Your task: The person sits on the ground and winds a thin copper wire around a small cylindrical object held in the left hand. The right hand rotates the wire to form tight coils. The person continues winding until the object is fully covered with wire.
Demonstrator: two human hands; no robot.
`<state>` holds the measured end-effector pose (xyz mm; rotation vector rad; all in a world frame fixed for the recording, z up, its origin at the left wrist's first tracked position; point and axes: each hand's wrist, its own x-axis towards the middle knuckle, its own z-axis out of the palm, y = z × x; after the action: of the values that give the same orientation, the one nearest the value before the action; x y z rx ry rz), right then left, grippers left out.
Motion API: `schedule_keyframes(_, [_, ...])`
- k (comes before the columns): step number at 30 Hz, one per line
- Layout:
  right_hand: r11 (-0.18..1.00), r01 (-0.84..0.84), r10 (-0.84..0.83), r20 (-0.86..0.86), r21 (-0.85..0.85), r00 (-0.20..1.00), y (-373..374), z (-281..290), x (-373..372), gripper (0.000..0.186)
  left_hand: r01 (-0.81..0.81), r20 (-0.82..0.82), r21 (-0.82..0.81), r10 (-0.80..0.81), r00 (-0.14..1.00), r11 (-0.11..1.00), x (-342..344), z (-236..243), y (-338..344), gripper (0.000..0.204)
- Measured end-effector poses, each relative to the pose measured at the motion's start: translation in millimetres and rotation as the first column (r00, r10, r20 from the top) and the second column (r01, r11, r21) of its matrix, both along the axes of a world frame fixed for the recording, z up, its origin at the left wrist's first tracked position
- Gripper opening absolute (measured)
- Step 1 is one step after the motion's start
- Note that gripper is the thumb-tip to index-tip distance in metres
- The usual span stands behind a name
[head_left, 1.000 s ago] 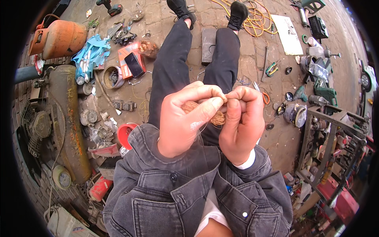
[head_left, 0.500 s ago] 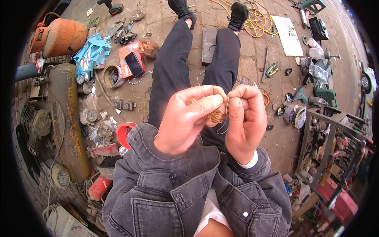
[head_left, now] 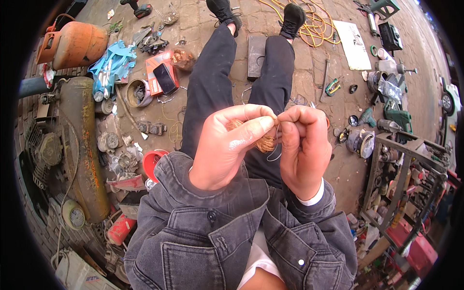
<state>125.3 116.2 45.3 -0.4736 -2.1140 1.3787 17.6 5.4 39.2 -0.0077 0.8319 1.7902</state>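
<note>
My left hand [head_left: 222, 150] is closed around a bundle of fine copper-brown strands [head_left: 263, 143], which shows between its thumb and fingers. Its thumb and forefinger pinch at a thin pale thread [head_left: 273, 157], which hangs in a loop below the bundle. My right hand [head_left: 304, 147] is closed beside it, thumb against bent forefinger on the thread, its fingertips nearly touching the left ones. What exactly sits between the fingertips is too small to make out. Both hands are held above my dark trousers [head_left: 208, 87].
Around my legs lie an orange gas cylinder [head_left: 79, 43], a phone [head_left: 165, 79], a red bowl [head_left: 152, 164], a yellow hose coil [head_left: 314, 26], pliers [head_left: 333, 87], a drill [head_left: 367, 116] and several metal parts. A long rusty tank [head_left: 82, 150] is left; a metal frame [head_left: 382, 183] is right.
My right hand has shifted right. My left thumb has moved across the bundle, and a loop of pale thread now shows below it.
</note>
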Motion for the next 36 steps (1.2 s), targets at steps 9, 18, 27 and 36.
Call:
schedule_keyframes(9, [0.995, 0.042, -0.040, 0.018, -0.089, 0.999, -4, -2, -1, 0.006, 0.007, 0.023, 0.038, -0.008, 1.000, 0.999, 1, -3, 1, 0.018])
schedule_keyframes(18, [0.955, 0.081, -0.124, -0.136, -0.286, 0.983, -1, -11, 0, 0.012, -0.069, -0.140, -0.027, 0.064, 0.988, 0.997, 9, 10, 7, 0.014])
schedule_keyframes(27, [0.982, 0.066, -0.057, -0.056, 0.175, 0.997, 11, -5, 0, 0.020, -0.078, -0.090, -0.022, 0.076, 0.993, 0.997, 4, 6, 4, 0.015])
schedule_keyframes(36, [0.985, 0.067, -0.058, -0.058, 0.161, 0.997, 9, -10, -1, 0.020, -0.090, -0.119, -0.068, 0.082, 0.990, 0.994, 8, 8, 7, 0.013])
